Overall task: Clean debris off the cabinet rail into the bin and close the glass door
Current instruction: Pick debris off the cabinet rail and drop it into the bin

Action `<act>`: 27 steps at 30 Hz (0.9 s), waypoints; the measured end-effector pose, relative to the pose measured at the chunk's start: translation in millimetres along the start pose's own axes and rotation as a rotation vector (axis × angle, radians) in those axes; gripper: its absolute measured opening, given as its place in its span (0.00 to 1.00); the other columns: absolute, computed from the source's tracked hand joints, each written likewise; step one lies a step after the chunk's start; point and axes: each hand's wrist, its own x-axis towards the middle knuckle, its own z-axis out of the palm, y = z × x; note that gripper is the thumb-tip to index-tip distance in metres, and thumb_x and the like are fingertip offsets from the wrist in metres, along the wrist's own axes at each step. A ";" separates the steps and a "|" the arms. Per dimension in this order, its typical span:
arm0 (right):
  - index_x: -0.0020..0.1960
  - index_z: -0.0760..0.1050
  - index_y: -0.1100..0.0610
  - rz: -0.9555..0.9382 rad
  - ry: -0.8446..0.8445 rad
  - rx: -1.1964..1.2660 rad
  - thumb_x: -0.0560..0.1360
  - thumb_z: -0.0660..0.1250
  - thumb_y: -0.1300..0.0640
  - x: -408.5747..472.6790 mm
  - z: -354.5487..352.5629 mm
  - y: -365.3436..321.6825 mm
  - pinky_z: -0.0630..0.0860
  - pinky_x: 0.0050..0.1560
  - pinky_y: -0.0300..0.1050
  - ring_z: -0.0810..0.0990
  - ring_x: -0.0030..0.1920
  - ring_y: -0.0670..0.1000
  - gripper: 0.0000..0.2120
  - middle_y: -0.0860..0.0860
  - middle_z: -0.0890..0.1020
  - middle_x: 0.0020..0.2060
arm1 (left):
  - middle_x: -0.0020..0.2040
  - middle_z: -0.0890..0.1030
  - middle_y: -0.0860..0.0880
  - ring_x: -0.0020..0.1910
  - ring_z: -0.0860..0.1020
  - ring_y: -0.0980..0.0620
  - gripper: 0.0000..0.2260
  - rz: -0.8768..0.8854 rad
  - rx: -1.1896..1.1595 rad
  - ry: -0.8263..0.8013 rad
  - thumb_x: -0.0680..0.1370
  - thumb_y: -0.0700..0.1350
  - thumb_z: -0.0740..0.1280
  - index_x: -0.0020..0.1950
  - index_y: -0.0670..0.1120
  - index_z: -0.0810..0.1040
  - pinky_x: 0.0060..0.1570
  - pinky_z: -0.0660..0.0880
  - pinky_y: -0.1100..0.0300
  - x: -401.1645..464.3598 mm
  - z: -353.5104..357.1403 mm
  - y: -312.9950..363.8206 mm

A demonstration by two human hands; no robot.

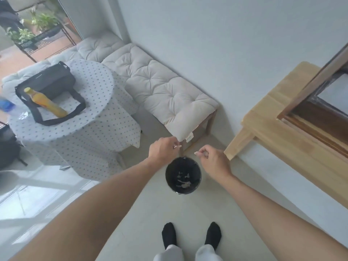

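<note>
A small black round bin (183, 175) stands on the pale floor straight below me, with several light scraps lying at its bottom. My left hand (162, 150) hovers over the bin's far left rim, its fingertips pinched on a small pale bit of debris (177, 146). Over the bin's right rim my right hand (213, 161) is pinched on another small pale bit of debris (196, 152). The wooden cabinet (278, 117) stands at the right, its glass door (320, 80) with a dark wood frame swung open above the rail (310, 127).
A cushioned bench (162, 91) runs along the wall behind the bin. A round table with a dotted cloth (79, 117) at the left carries a black bag (47, 81) and a yellow bottle (45, 102). My two feet in black socks (190, 236) stand just before the bin.
</note>
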 end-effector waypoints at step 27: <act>0.66 0.81 0.50 0.078 -0.182 -0.180 0.82 0.67 0.47 27.9 33.4 35.5 0.81 0.54 0.52 0.85 0.56 0.61 0.16 0.54 0.88 0.51 | 0.54 0.85 0.51 0.52 0.82 0.44 0.14 -0.056 0.088 -0.133 0.82 0.47 0.66 0.67 0.54 0.81 0.44 0.76 0.55 21.1 53.9 -33.2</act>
